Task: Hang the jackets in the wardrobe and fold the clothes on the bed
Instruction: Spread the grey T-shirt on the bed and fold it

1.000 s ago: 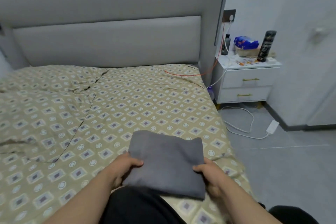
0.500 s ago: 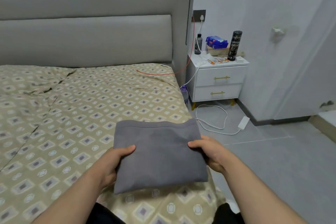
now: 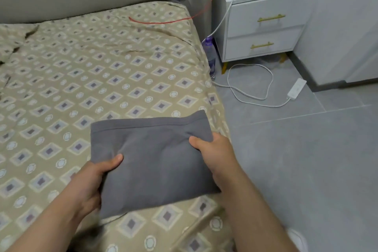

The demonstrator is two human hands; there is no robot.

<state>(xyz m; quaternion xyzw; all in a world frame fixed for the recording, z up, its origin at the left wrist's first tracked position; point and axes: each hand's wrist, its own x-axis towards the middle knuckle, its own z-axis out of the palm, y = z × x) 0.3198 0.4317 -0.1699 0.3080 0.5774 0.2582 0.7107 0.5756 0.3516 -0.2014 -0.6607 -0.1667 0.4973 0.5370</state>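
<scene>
Both hands are being kept clamped on the folded grey garment, left hand and right hand at opposite edges, above the patterned bed.

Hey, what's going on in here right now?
A person is holding a folded grey garment with both hands: the left hand grips its near left edge and the right hand its right edge, thumbs on top. It sits over the near right corner of the patterned bed. A white nightstand stands beside the bed, with a power strip on the floor.
</scene>
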